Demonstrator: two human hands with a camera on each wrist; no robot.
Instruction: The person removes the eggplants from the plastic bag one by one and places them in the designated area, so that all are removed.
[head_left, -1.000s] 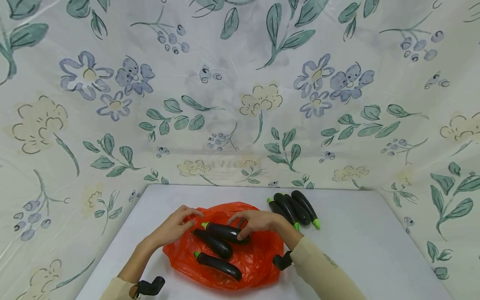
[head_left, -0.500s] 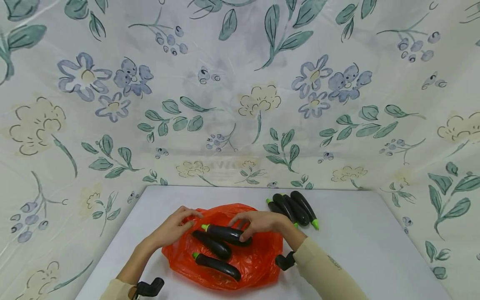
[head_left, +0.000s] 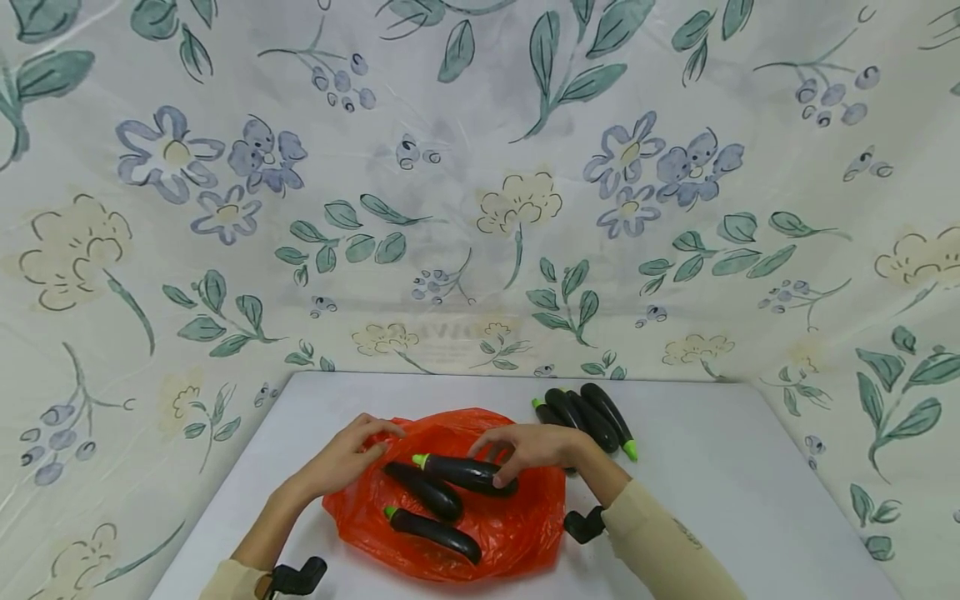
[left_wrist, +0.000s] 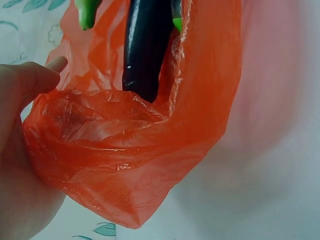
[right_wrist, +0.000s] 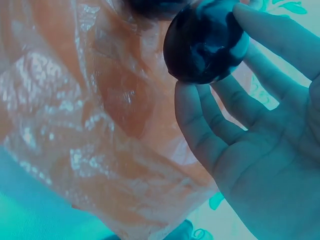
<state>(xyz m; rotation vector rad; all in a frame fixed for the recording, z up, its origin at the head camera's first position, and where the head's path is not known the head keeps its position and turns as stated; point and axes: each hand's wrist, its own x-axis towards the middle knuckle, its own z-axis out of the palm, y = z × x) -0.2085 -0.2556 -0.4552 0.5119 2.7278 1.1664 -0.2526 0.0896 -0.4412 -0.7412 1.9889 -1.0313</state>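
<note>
A red plastic bag (head_left: 521,529) lies spread on the table with its mouth open. My right hand (head_left: 536,447) grips the blunt end of one dark eggplant (head_left: 467,473), whose green stem points left over the bag. In the right wrist view, thumb and fingertips sit around that rounded glossy end (right_wrist: 202,45). Two more eggplants rest in the bag: a middle one (head_left: 424,490) and a front one (head_left: 435,533). My left hand (head_left: 348,457) holds the bag's left rim, with the red film (left_wrist: 120,165) beside the thumb in the left wrist view.
Several eggplants (head_left: 600,417) lie side by side at the back of the white table (head_left: 720,483), right of the bag. A floral-patterned sheet (head_left: 450,208) rises behind the table and along its sides.
My right hand has shifted slightly to the right, drawing the gripped eggplant along with it. The left hand and the other two eggplants in the bag stay in place.
</note>
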